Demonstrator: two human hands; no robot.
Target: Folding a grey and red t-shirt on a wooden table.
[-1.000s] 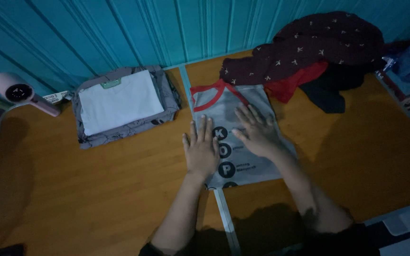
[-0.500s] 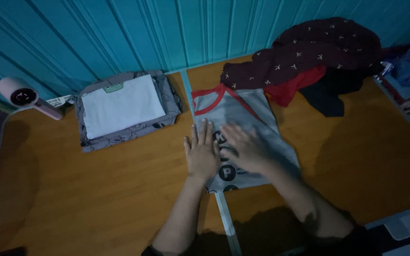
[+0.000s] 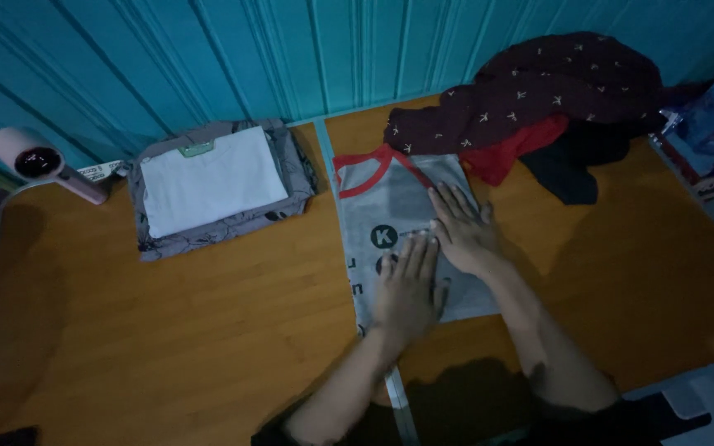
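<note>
A grey T-shirt (image 3: 378,198) with red collar trim and round dark prints lies folded lengthwise on the wooden table (image 3: 208,330). My left hand (image 3: 409,291) lies flat on its lower part, fingers spread. My right hand (image 3: 463,230) presses flat on the shirt's right side, just above and beside the left. Neither hand grips anything.
A folded stack, white shirt (image 3: 208,177) on grey patterned cloth, sits at the back left. A pale hair dryer (image 3: 43,161) lies at the far left. A heap of dark red, red and black clothes (image 3: 539,99) fills the back right against the teal wall.
My left hand slid from the shirt's left edge to its lower middle. My right hand moved up and right across the cloth. The shirt looks narrower now.
</note>
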